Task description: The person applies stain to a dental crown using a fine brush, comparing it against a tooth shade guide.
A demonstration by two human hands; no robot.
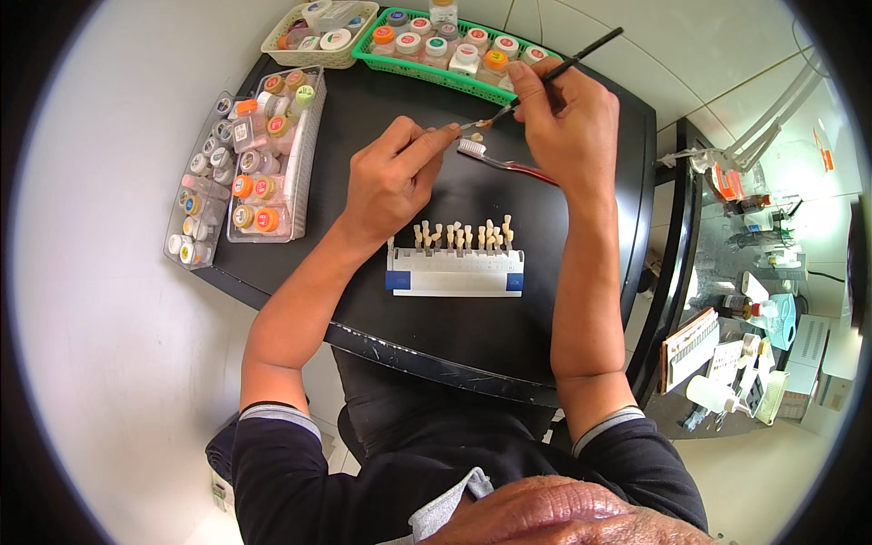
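Clearly, the small slender piece sits at the left hand's fingertips, its long axis running roughly across the view, pointing right toward the brush. That left hand pinches it between thumb and forefinger, so it is the nearer of the two. The right hand grips a thin black-handled brush pen-fashion, slanting from upper right to lower left; its tip comes up to the piece's right end, though I cannot tell whether they touch. Just below lies a small cream fragment, beside the bristles of a red-handled toothbrush. Nearer the body stands a white shade guide holder with a row of tooth-shaped tabs. Its blue end patches and front carry faint print, and the jars in the green basket have coloured lid labels; none reads clearly.
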